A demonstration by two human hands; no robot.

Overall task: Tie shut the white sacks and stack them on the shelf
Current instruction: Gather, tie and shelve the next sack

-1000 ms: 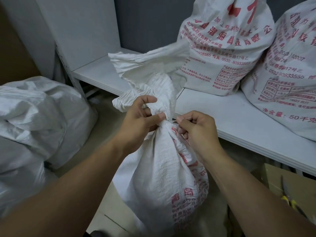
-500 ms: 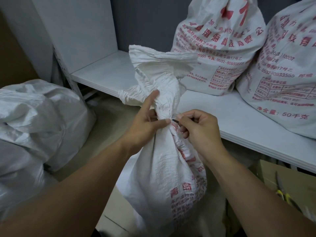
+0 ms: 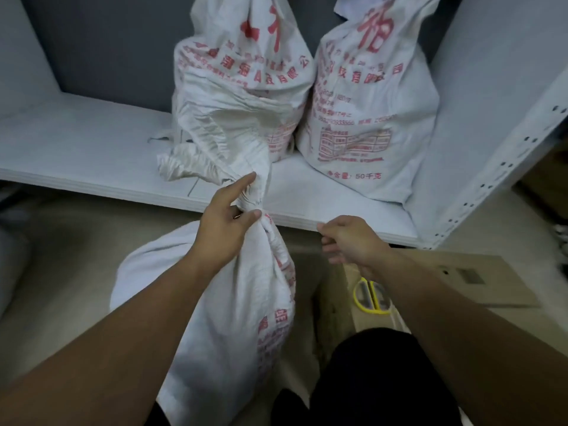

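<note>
Hands work apart: the left hand [image 3: 229, 222] grips the gathered neck of the sack [image 3: 221, 318], thumb across the twist and forefinger straight up along the bunched cloth. The right hand [image 3: 347, 241] sits clear of the sack to the right, fingers curled as if pulling a thin tie. No cord shows through the blur, so I cannot tell whether it holds anything. The sack stands on the floor between the person's arms, just in front of the shelf [image 3: 92, 149], its loose mouth flopping over the board's edge. Scissors [image 3: 372, 295] with yellow handles lie on flat cardboard [image 3: 461, 281] under the right wrist. Farther back, on the shelf, a printed sack [image 3: 242, 72] stands right beside a second printed sack [image 3: 368, 103], with bare board to their left. The step in hand looks like tying this sack, probably cinching the knot. Next, I judge, the neck needs checking for tightness, then both hands must take the sack low and lift it onto that bare board.
</note>
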